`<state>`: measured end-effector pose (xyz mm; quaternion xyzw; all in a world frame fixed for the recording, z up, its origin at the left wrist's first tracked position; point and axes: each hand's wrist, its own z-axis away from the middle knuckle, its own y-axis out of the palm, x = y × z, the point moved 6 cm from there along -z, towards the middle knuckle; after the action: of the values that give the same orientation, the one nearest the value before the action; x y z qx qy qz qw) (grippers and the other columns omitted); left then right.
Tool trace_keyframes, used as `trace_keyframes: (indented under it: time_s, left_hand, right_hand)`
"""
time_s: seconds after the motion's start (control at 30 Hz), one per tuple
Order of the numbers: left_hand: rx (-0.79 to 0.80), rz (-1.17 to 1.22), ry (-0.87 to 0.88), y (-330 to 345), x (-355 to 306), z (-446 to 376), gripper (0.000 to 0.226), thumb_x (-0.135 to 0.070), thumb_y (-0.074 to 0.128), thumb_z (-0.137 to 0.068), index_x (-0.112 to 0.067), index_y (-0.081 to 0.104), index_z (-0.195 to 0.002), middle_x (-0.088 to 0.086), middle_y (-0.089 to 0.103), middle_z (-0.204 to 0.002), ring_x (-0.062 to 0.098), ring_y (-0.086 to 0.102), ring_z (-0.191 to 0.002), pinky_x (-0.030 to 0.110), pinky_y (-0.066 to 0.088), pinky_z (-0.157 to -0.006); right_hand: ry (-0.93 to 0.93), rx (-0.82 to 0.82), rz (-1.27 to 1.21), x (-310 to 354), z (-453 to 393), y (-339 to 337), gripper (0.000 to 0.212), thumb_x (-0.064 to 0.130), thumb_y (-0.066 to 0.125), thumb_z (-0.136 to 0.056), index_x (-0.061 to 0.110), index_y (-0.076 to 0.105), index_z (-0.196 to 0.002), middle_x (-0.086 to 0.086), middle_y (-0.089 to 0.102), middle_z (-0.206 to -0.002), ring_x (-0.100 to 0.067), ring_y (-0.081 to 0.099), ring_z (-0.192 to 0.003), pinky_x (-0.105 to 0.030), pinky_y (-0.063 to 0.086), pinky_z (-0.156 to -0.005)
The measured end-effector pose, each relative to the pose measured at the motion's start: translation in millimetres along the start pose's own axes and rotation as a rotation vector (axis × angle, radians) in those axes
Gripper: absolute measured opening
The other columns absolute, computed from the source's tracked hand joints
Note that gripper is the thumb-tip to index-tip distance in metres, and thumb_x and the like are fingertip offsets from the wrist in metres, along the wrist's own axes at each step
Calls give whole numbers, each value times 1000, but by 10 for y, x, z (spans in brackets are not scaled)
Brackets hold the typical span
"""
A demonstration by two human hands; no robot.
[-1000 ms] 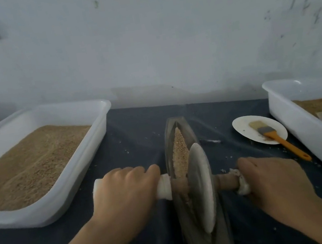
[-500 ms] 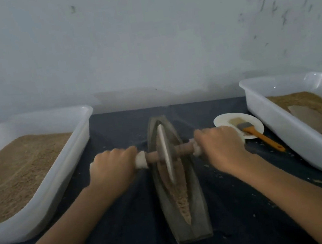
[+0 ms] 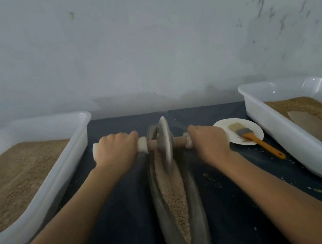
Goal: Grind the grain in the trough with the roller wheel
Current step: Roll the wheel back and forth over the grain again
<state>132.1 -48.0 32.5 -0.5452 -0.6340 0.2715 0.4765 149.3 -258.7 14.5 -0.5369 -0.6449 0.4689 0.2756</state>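
The roller wheel (image 3: 166, 142) now stands at the far end of the trough (image 3: 179, 209), in the middle of the frame just below the wall line; a second ago it sat low in the frame at the near end, and half a second ago it was about midway. So the push stroke has run nearly the whole length of the trough, and both arms are stretched well forward.

The left hand (image 3: 115, 151) has its fingers curled over the white-wrapped left end of the axle, gripping it from above. The right hand (image 3: 208, 141) grips the right end the same way, fingers wrapped round it (the white end-cap just shows beside the knuckles). The disc leans slightly and is a little blurred, so it appears to be moving.

The grain (image 3: 174, 194) lies in a long pale strip along the groove of the trough, from the wheel's lower edge down to the near tip at the lower middle of the frame. It looks coarse, which suggests more passes are needed. With the wheel at the far limit, the sensible next move is a pull back over the same strip, keeping the disc in the groove.

To the right of centre a small plate (image 3: 221, 127) carries an orange-handled brush (image 3: 253, 137); white tubs (image 3: 67, 170) of grain sit at both edges of the frame.
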Motion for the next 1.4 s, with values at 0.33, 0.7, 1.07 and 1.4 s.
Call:
trace_keyframes:
  time_s: [0.33, 0.7, 1.07, 1.4]
  left_hand:
    - [-111, 207, 245, -542, -136, 1092, 53, -34, 90, -34, -29, 52, -70, -11, 49, -55, 13, 51, -43, 22, 22, -49]
    - [-4, 182, -17, 254, 104, 190, 29, -47, 66, -80, -34, 41, -74, -12, 41, -57, 7, 39, -50, 27, 29, -50]
    - [4, 168, 172, -317, -113, 887, 43, -38, 79, -63, -35, 38, -76, -12, 44, -62, 9, 44, -53, 25, 24, -51]
    - [37, 36, 86, -81, -51, 397, 22, -44, 60, -82, -35, 40, -86, -11, 55, -76, 13, 58, -69, 29, 34, -58]
  right_hand:
    - [-163, 50, -54, 30, 1065, -489, 46, 33, 85, -48, 29, 45, -71, 9, 49, -58, -11, 47, -47, -29, 40, -43]
    - [-144, -81, 127, 133, 93, -302, 30, 15, 82, -57, 14, 59, -76, -4, 63, -65, -23, 59, -53, -29, 37, -48]
    - [-158, -8, -29, 33, 926, -502, 41, 35, 85, -49, 27, 52, -72, 5, 56, -59, -12, 52, -47, -28, 36, -43]
    - [-35, 89, -11, 14, 475, -170, 14, 34, 59, -87, 25, 50, -93, 3, 65, -91, -21, 63, -78, -32, 39, -60]
